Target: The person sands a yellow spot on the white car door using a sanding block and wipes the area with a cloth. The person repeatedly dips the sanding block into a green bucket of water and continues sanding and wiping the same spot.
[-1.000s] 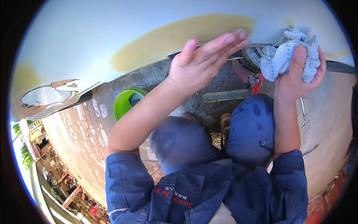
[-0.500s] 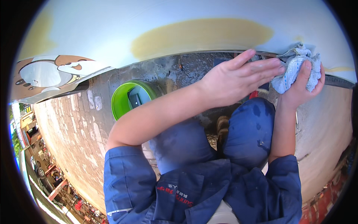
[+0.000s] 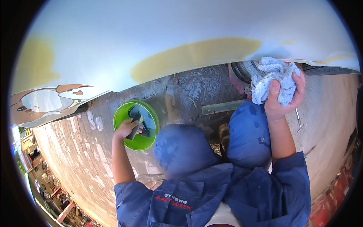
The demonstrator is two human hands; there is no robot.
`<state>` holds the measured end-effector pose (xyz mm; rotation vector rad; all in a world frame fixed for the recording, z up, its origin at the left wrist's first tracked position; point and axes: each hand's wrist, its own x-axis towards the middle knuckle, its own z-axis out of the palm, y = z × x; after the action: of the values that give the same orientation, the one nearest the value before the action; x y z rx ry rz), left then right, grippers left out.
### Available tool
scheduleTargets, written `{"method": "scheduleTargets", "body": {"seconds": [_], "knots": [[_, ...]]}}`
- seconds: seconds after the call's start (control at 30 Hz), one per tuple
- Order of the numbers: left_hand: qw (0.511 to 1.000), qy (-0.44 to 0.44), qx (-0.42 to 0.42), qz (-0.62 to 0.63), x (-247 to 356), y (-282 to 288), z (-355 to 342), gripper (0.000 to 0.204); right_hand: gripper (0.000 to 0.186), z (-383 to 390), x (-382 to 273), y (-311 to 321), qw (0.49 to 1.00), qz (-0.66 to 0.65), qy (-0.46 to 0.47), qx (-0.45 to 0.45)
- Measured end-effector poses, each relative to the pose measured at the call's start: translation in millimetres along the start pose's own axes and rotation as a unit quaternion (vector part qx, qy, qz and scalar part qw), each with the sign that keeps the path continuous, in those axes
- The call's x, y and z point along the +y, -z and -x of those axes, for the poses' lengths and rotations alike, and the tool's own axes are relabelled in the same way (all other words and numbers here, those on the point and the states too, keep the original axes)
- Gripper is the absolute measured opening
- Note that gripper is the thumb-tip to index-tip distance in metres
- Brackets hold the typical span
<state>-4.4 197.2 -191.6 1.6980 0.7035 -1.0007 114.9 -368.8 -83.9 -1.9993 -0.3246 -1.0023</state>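
Observation:
My left hand (image 3: 127, 128) reaches into a green bucket (image 3: 150, 143), its fingers closed on a dark, flat rectangular pad (image 3: 134, 131). More dark material lies in the liquid inside the bucket. My right hand (image 3: 287, 98) grips a crumpled pale blue-white cloth (image 3: 275, 75) just below the lower edge of a white vehicle panel (image 3: 189, 22). The panel carries yellowish patches (image 3: 196, 56) and, at the left, a cartoon bear decal (image 3: 47, 102).
A tyre (image 3: 242, 71) with red metal beside it sits under the panel. A flat strip (image 3: 223, 108) and a T-handled tool (image 3: 299, 123) lie on the ground near my bent knees (image 3: 181, 147). Far left, assorted clutter and a parked car show at the rim.
My left hand has moved down and left from beside the cloth into the bucket and now grips a pad. My right hand and cloth have shifted left and slightly down.

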Motion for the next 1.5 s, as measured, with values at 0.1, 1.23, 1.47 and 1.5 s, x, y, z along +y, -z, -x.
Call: {"method": "scheduleTargets", "body": {"seconds": [0.1,1.23,1.47,1.5], "knots": [[0.947,-0.007,0.103,-0.305,-44.9,4.6,-82.2,0.032,0.055,3.2,-6.6,-6.0,0.999,0.003,0.006,-0.037],[0.194,-0.582,0.615,-0.495,203.0,-108.1,-0.5,0.039,0.054,16.9,-2.5,-20.5,0.994,-0.037,0.002,-0.104],[0.234,-0.544,0.600,-0.538,171.3,-71.7,-4.6,0.051,0.052,18.2,2.0,-11.3,0.992,-0.080,-0.066,-0.069],[0.264,-0.570,0.602,-0.493,168.7,-68.2,-2.6,0.052,0.051,17.7,2.0,-11.1,0.993,-0.082,-0.068,-0.057]]}}
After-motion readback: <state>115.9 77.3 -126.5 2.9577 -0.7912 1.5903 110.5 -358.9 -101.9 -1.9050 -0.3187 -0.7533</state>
